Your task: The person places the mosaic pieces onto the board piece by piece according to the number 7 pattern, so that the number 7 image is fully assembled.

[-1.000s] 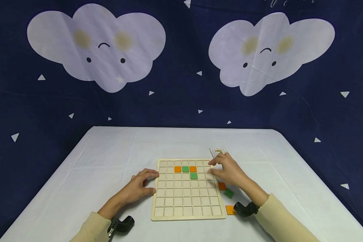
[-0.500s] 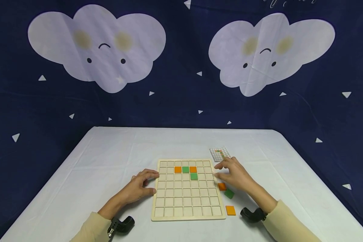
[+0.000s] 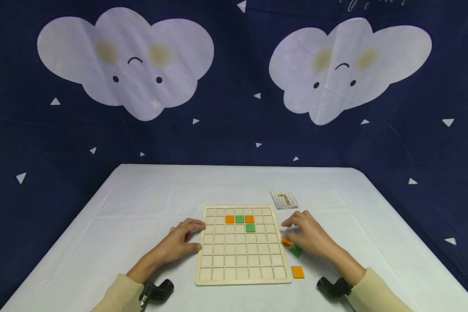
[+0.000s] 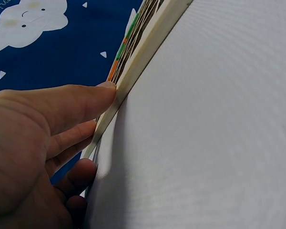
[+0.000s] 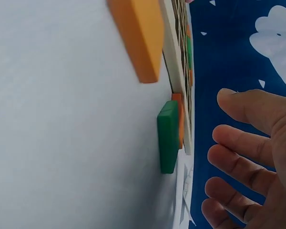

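Observation:
A wooden grid board (image 3: 235, 261) lies flat on the table. Two orange tiles and a green tile (image 3: 239, 219) fill part of one row, with another green tile (image 3: 250, 228) under the right orange one. At the board's left edge, my left hand (image 3: 175, 241) touches the rim with its thumb and fingertips. My right hand (image 3: 309, 234) hovers right of the board, fingers spread and nothing between them. It is over a dark orange tile (image 3: 286, 242) and a loose green tile (image 5: 168, 136), partly covering both in the head view. Nearer the front lies a lighter orange tile (image 3: 297, 272).
Beyond the board's far right corner sits a small card (image 3: 284, 200) printed with a coloured grid pattern. A white cloth (image 3: 160, 186) covers the table. Behind it hangs a dark blue curtain (image 3: 234, 138) with clouds. Each wrist carries a black camera (image 3: 160, 289).
My right hand has drawn back from over the board's far right corner, moving right and toward me to the loose tiles. The card is now uncovered. My left hand stays put.

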{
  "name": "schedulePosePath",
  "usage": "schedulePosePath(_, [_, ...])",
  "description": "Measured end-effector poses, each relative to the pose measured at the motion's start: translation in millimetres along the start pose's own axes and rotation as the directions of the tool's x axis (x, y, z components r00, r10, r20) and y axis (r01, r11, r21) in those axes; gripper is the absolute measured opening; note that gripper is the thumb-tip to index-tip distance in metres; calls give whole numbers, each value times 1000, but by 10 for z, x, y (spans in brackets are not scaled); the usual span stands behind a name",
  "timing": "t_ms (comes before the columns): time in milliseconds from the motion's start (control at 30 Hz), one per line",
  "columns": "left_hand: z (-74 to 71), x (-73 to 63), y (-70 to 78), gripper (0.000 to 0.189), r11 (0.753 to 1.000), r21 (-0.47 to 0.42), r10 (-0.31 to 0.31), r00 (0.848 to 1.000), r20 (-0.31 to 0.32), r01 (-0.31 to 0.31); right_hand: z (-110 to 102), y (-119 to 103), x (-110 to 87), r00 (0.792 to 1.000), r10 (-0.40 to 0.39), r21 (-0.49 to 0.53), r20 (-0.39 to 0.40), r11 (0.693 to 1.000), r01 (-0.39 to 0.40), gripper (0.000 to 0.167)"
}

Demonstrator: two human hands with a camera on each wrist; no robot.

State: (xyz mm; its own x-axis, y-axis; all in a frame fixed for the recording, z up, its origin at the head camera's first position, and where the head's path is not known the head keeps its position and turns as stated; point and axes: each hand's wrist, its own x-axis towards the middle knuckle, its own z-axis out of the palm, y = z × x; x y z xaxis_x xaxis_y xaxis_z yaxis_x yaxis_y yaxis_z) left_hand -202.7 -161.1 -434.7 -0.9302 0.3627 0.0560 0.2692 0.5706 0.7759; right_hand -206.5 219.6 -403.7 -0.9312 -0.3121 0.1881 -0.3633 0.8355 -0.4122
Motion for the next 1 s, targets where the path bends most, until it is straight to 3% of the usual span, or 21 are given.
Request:
schedulePosePath(433, [-1, -8, -6, 50, 1000, 19, 20, 1000, 2, -20, 26, 33, -87, 999, -12, -45, 36, 999, 13, 32])
schedulePosePath(1000, [-10, -9, -12, 51, 998, 41, 37, 999, 7, -38, 70, 50, -113, 997, 7, -52, 80, 999, -3, 32])
